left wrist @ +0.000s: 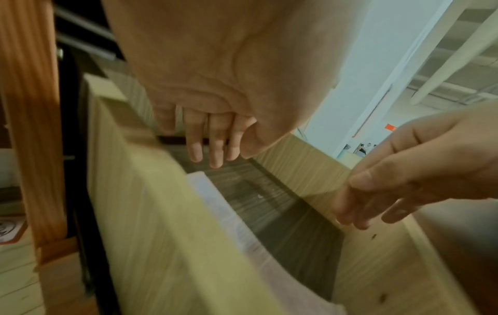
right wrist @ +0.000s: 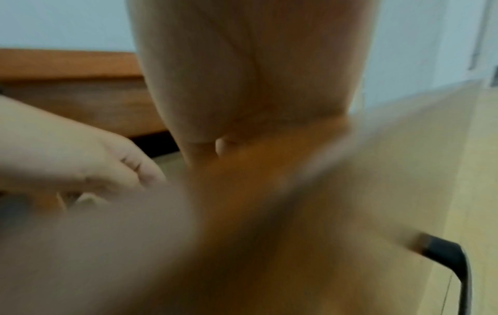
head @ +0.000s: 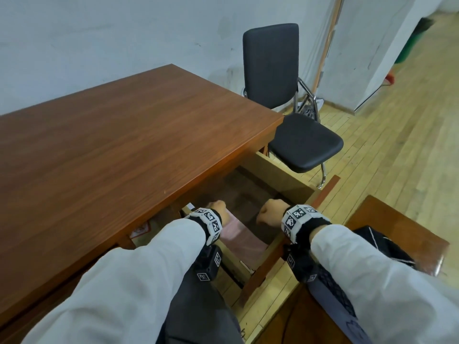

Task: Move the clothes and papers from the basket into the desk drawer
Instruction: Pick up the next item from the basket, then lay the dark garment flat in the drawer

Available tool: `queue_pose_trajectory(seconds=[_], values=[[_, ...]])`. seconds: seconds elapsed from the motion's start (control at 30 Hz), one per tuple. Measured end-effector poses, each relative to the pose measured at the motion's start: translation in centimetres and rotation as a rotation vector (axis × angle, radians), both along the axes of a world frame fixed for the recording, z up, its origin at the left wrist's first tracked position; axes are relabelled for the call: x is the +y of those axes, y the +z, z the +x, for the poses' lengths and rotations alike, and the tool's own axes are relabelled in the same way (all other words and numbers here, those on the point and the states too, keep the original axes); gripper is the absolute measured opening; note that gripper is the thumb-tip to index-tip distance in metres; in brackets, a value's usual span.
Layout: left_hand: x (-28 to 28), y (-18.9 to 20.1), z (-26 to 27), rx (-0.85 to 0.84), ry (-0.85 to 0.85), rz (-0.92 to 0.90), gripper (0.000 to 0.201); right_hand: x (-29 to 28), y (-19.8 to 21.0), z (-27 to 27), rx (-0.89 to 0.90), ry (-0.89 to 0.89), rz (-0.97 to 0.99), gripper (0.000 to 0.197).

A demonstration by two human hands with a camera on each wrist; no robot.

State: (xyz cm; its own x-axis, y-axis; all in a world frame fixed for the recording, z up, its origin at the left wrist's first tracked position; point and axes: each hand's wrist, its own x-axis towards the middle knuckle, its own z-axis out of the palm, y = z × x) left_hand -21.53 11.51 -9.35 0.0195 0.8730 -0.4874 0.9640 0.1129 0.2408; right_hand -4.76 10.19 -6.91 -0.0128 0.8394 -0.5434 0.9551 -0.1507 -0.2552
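Note:
The desk drawer [head: 280, 176] stands pulled out under the desktop, and its dark wood-grain bottom is mostly bare. A pale pinkish-white sheet [head: 237, 234] lies flat along its left side; it shows again as the sheet [left wrist: 229, 213] in the left wrist view. My left hand [head: 219, 211] hangs over the drawer's left part with loose, straight fingers [left wrist: 213, 153] that hold nothing. My right hand [head: 269, 212] hovers over the right part, its fingers [left wrist: 358, 208] relaxed and empty. The right wrist view is blurred. A dark mesh-sided thing [head: 330, 281] holding dark cloth [head: 382, 244] sits at lower right, half hidden by my sleeve.
The brown desktop [head: 124, 145] fills the left. A black chair [head: 303, 142] stands just beyond the drawer's far end. The drawer's red-brown front panel [head: 270, 259] juts toward my legs. A low wooden stand [head: 402, 227] sits on the plank floor at right.

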Motion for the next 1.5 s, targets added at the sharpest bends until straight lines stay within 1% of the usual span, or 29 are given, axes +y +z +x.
queue_pose_trajectory(seconds=[0.07,0.13,0.2,0.33,0.4,0.5,0.57,0.63,0.73,0.8,0.87,0.97,1.07,1.1,1.17,1.27,1.3,1.33,1.4,1.43,1.5], values=[[-0.2,1.5,0.2,-0.044,0.010,0.001,0.036,0.0,1.3,0.9,0.081,-0.050,0.054,0.024],[-0.9,3.4,0.7,-0.078,0.001,-0.008,0.034,-0.3,2.7,1.5,0.121,-0.077,0.101,0.022],[-1.6,5.1,1.5,-0.113,0.001,0.032,0.034,-0.7,4.3,2.1,0.148,-0.098,0.128,0.019],[-3.3,8.4,4.6,-0.206,-0.048,0.130,0.036,-2.7,8.0,3.8,0.168,-0.154,0.186,0.020],[-4.5,9.9,6.8,-0.255,-0.096,0.154,0.036,-4.6,9.9,5.7,0.160,-0.218,0.242,0.022],[-6.2,11.3,10.0,-0.321,-0.173,0.161,0.033,-7.5,10.9,9.3,0.126,-0.346,0.268,0.025],[-7.4,11.7,11.9,-0.343,-0.213,0.144,0.031,-9.5,10.6,11.9,0.148,-0.474,0.294,0.024],[-8.4,11.6,13.6,-0.354,-0.248,0.124,0.029,-11.7,10.0,14.1,0.137,-0.554,0.332,0.022],[-9.7,11.5,15.5,-0.349,-0.288,0.096,0.020,-14.5,9.3,16.5,0.092,-0.608,0.294,0.017],[-10.1,11.1,16.5,-0.361,-0.294,0.074,0.026,-15.4,8.5,17.7,0.083,-0.639,0.242,0.020],[-10.3,10.7,17.6,-0.358,-0.291,0.043,0.032,-15.9,7.4,18.7,0.057,-0.650,0.200,0.028],[-10.6,9.9,19.2,-0.357,-0.294,-0.020,0.025,-16.5,6.6,18.9,0.058,-0.633,0.132,0.027],[-10.9,9.0,20.5,-0.333,-0.270,-0.081,0.053,-16.9,5.8,19.2,0.103,-0.606,0.134,0.019],[-10.9,8.6,20.7,-0.337,-0.254,-0.088,0.056,-17.0,5.7,19.2,0.125,-0.598,0.150,0.018],[-10.5,8.1,21.4,-0.394,-0.212,-0.080,0.054,-17.2,5.3,19.8,0.163,-0.611,0.193,0.019],[-10.0,7.3,22.3,-0.481,-0.156,-0.149,0.070,-17.6,5.0,20.9,0.178,-0.652,0.220,0.024],[-9.9,7.2,22.6,-0.510,-0.147,-0.181,0.070,-17.7,4.9,21.2,0.165,-0.661,0.212,0.025],[-9.6,7.0,22.9,-0.551,-0.141,-0.217,0.063,-17.8,4.8,21.4,0.153,-0.666,0.203,0.026],[-9.2,6.8,23.6,-0.628,-0.140,-0.280,0.039,-17.8,4.7,21.8,0.137,-0.689,0.192,0.028],[-9.5,7.4,23.7,-0.645,-0.136,-0.288,0.033,-17.8,4.7,21.8,0.126,-0.699,0.192,0.029],[-10.6,9.4,23.6,-0.671,-0.166,-0.255,0.033,-17.7,4.7,21.7,0.138,-0.718,0.205,0.032]])
